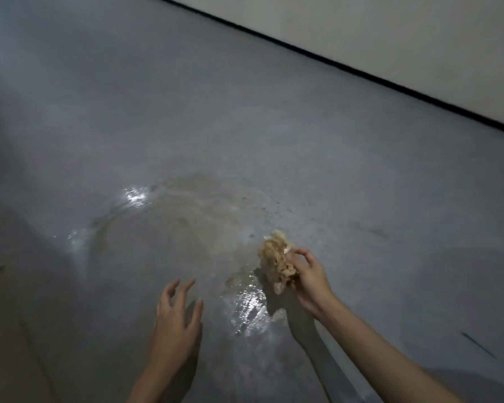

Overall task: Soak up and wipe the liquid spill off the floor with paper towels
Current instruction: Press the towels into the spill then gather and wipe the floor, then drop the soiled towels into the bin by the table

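A brownish liquid spill [186, 216] spreads over the grey floor in a wide smeared patch, with shiny wet spots at its left and near edges. My right hand [309, 277] holds a crumpled, soaked tan wad of paper towel [277, 261] lifted just above the spill's right edge; its shadow falls on a glistening puddle [252, 311] below. My left hand [176, 315] hovers over the floor at the near side of the spill, fingers spread, holding nothing.
A pale wall with a black baseboard [361, 72] runs diagonally across the upper right. A dark streak [477, 344] marks the floor at the lower right. A dim brownish area [6, 330] lies at the far left.
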Demonstrator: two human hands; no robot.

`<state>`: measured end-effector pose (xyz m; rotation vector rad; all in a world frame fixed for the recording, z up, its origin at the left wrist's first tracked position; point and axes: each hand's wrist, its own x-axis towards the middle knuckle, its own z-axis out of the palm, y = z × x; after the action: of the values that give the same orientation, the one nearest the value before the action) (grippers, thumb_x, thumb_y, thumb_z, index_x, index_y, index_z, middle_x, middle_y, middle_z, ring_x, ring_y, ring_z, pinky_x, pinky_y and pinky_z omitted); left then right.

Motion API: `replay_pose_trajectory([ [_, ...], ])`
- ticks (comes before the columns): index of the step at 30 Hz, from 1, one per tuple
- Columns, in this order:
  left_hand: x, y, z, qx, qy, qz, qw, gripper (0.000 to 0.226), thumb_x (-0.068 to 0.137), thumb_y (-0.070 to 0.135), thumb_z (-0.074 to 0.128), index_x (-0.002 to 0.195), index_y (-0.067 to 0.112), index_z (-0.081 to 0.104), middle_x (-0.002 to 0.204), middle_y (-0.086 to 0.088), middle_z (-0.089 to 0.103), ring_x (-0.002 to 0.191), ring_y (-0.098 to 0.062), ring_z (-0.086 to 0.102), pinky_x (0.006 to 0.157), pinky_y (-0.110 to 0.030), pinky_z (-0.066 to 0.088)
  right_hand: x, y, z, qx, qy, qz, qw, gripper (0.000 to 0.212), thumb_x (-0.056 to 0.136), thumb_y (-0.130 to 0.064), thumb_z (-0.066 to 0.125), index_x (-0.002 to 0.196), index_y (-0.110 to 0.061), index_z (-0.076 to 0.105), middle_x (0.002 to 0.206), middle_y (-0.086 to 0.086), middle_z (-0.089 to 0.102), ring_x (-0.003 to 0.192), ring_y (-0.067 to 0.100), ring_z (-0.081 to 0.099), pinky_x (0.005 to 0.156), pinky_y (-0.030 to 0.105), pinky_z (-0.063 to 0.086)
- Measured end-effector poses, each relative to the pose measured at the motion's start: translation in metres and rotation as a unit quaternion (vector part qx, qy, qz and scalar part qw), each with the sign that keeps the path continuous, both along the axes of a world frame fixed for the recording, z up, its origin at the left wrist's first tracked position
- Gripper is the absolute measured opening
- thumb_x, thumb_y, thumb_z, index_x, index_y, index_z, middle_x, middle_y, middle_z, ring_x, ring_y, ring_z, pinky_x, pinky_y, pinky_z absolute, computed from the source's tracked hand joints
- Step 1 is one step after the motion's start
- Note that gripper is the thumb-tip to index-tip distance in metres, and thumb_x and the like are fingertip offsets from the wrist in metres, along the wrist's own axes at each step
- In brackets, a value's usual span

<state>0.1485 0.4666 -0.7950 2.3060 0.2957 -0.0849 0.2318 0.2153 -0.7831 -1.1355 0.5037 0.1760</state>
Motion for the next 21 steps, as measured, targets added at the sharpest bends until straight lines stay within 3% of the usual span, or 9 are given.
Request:
replay_pose_trajectory([
  [3,0.019,-0.026,0.022,-0.013,0.003,-0.09,0.996,0.049,0.09,0.047,0.049,0.13,0.018,0.054,0.131,-0.013,0.043,0.126,-0.027,0.046,0.106,-0.031,0.031,-0.008,-0.036,0.043,0.1,0.002,-0.062,0.993,0.014,0.094,-0.006,0.054,0.103,-0.016,0.051,0.078,0.01,0.071,0.064,0.018,0.068,0.053,0.027,0.056],
  [5,0.033,-0.045,0.04,-0.012,-0.009,-0.146,0.989,0.054,0.089,0.055,0.046,0.13,0.02,0.054,0.13,-0.009,0.045,0.122,-0.019,0.046,0.103,-0.023,0.028,-0.017,-0.062,0.071,0.12,-0.01,-0.082,0.989,0.017,0.095,-0.009,0.052,0.111,-0.013,0.055,0.091,0.011,0.071,0.074,0.018,0.068,0.06,0.029,0.057],
  [10,0.07,-0.089,0.078,-0.003,-0.029,-0.287,0.957,0.036,0.095,0.029,0.049,0.13,0.022,0.052,0.126,0.002,0.043,0.121,-0.017,0.047,0.099,-0.021,0.029,-0.053,-0.123,0.124,0.088,-0.03,-0.125,0.988,0.028,0.101,-0.014,0.041,0.119,-0.004,0.06,0.111,0.015,0.069,0.091,0.022,0.068,0.076,0.033,0.058],
  [14,0.092,-0.123,0.113,0.0,-0.019,-0.393,0.919,0.028,0.097,0.028,0.045,0.124,0.032,0.049,0.123,0.006,0.043,0.114,-0.009,0.046,0.095,-0.023,0.031,-0.088,-0.164,0.167,0.084,-0.023,-0.177,0.98,0.03,0.099,-0.023,0.039,0.108,-0.006,0.061,0.097,0.012,0.071,0.076,0.022,0.069,0.064,0.031,0.058],
  [17,0.103,-0.144,0.137,0.025,-0.046,-0.434,0.899,0.029,0.096,0.03,0.045,0.124,0.032,0.05,0.121,0.009,0.044,0.109,-0.007,0.045,0.091,-0.024,0.032,-0.118,-0.184,0.207,0.031,-0.057,-0.194,0.979,0.032,0.098,-0.032,0.041,0.098,-0.01,0.064,0.089,0.007,0.073,0.076,0.02,0.071,0.063,0.03,0.059],
  [21,0.114,-0.162,0.156,0.027,-0.036,-0.501,0.864,0.028,0.09,0.05,0.038,0.116,0.047,0.049,0.12,0.018,0.045,0.107,-0.004,0.049,0.09,-0.025,0.035,-0.166,-0.203,0.255,-0.121,-0.097,-0.215,0.964,0.039,0.083,-0.032,0.059,0.115,-0.011,0.066,0.105,0.008,0.074,0.093,0.019,0.071,0.068,0.03,0.058],
])
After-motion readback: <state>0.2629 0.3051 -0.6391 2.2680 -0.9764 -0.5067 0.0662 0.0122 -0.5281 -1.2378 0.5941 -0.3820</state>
